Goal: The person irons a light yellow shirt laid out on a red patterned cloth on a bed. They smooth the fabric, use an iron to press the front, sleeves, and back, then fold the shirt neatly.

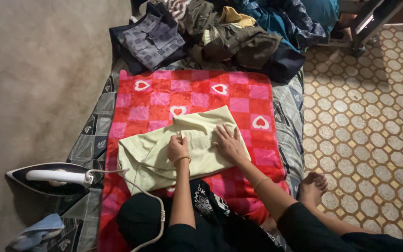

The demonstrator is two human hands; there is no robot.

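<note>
— Where does the garment sit right now?

— The pale yellow garment [183, 144] lies on the red and pink checked blanket [150, 100], at its near half, just in front of your lap. It is already doubled over itself, with a folded layer across the top and a flap hanging off toward the iron's side, so I judge the folding partly done; the edges are uneven and the left portion is loose and creased, so more smoothing looks to be left.

— And your hands?

— Your left hand [177, 148] rests on the middle of the cloth, fingers curled together and pinching a small fold of fabric near the seam. Your right hand [229, 142] lies flat just beside it, palm down, fingers spread and pressing the cloth against the blanket. Both forearms reach forward from your body, the right one angled in from the side.

— What lies around that?

— The steam iron [52, 178] stands apart at your left on the patterned mattress [92, 140], its cord [152, 205] trailing past the garment toward your lap. A heap of unfolded clothes [220, 32] sits beyond the blanket's far edge, and a small blue cloth [40, 228] lies near the iron. The tiled floor [369, 116] spreads to your right.
</note>
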